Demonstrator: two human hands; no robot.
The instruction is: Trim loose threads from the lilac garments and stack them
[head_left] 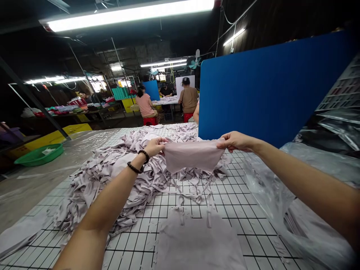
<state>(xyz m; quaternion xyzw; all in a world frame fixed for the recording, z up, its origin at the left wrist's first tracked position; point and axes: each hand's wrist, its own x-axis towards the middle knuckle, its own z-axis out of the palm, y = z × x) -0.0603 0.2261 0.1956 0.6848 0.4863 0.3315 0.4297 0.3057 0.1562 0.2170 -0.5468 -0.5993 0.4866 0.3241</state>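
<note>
My left hand (155,146) and my right hand (234,141) each pinch a top corner of a pale mauve fabric piece (193,155), stretching it flat in the air above the gridded table (242,210). Thin straps hang down from the piece. Two dark bead bracelets sit on my left wrist. Behind and to the left of the held piece lies a big heap of the same mauve fabric pieces (112,176). A flat stack of mauve fabric (197,243) lies on the table just in front of me.
A blue partition board (270,86) stands at the right. Clear plastic bags (281,202) lie at the right edge. A green basin (39,154) sits on a side table at left. Three people (188,98) sit at a far table.
</note>
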